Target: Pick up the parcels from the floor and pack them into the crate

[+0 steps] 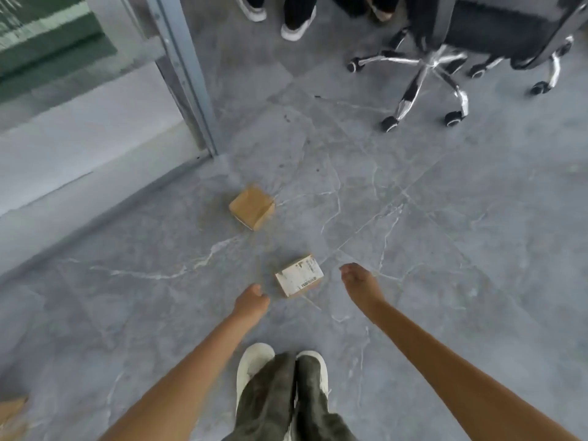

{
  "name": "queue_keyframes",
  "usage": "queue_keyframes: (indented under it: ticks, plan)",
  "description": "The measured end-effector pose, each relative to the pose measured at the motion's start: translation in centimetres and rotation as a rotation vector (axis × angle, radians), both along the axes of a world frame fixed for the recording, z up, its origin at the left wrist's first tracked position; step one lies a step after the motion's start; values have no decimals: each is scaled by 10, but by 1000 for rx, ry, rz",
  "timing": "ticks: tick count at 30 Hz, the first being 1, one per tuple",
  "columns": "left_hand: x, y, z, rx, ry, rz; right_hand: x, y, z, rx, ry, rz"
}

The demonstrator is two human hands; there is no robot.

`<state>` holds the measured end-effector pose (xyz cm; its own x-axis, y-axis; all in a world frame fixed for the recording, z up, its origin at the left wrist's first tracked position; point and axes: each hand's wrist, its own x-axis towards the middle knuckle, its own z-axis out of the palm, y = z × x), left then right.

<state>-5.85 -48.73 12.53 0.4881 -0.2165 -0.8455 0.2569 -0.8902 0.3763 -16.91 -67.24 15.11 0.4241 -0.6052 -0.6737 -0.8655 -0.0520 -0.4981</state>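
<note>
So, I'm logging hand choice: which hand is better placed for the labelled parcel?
Left, narrowly: the left hand hangs close by the labelled parcel; the right hand is slightly farther off its other side. Both empty.

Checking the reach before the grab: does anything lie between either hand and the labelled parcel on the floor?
Nothing visible does. The left hand and right hand flank the labelled parcel, only bare floor between. The plain parcel lies beyond it. No crate is plainly in view, so that path cannot be judged.
</note>
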Motion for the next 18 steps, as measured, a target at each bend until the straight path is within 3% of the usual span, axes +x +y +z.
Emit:
queue_keyframes:
  ticks: [5,9,13,18]
  plan:
    - [-8,-35,-164,-138,163,-33,17,-13,-185,48,120,171]
    - [-19,-56,-198,-265,216,208,18,-8,-240,113,99,118]
    - [-24,-44,-157,-251,200,396,-1,1,-200,138,-9,-11]
    - [-8,-39,-18,-329,52,422,-6,2,-63,172,-185,-144]
